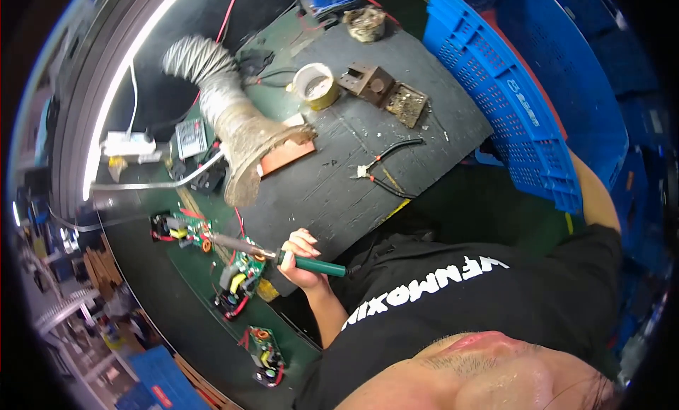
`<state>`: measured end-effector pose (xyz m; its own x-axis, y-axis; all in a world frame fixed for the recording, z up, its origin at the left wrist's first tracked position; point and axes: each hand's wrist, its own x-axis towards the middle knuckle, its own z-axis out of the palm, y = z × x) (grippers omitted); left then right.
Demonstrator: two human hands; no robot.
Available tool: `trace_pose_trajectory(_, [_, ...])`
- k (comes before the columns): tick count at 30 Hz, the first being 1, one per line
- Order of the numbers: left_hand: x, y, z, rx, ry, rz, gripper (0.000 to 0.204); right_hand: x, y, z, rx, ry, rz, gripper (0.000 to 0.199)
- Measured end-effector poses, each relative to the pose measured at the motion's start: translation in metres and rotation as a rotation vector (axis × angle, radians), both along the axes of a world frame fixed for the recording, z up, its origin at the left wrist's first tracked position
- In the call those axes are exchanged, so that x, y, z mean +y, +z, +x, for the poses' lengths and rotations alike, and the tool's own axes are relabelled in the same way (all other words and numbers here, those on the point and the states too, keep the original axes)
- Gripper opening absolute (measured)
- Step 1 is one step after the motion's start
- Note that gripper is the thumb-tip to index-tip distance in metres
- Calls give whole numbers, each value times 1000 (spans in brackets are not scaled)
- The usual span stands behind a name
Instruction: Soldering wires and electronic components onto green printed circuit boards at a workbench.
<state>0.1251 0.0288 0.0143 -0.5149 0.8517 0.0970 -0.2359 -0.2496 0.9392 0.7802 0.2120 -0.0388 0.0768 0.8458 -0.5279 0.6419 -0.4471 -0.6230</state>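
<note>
My left hand (303, 260) is closed round the green handle of a soldering iron (315, 266). The iron's metal shaft points left, its tip at the edge of a green circuit board (185, 230) with a copper coil; whether they touch I cannot tell. Below the shaft lies a second circuit board (240, 279) with black and yellow parts and red wires. A third circuit board (266, 357) is nearer to me. My right forearm (595, 191) reaches up to a blue plastic basket (527, 127), whose wall hides that hand.
A dirty flexible duct (240, 127) hangs over the bench's left part. On the dark mat (339, 205) lie open cutting pliers (382, 168), a white-and-yellow tub (316, 86), a brown metal iron stand (368, 83) with a tray, and a crusted pot (366, 24). A light strip (113, 92) runs along the left.
</note>
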Motion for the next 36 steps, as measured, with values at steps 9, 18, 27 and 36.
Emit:
trace_pose_trajectory(9, [-13, 3, -28, -114, 94, 19, 28, 81, 231, -105, -927, 201, 923, 52])
trace_pose_trajectory(18, [-46, 3, -35, -86, 124, 52, 29, 98, 243, -551, 280, 928, 1134, 64])
trace_pose_trajectory(27, [-67, 2, -37, -17, 168, 47, 25, 151, 124, -758, 880, 906, 233, 45])
trace_pose_trajectory(36, [-27, -1, -51, -37, 256, 34, 28, 136, 261, -464, 564, 1343, 242, 17])
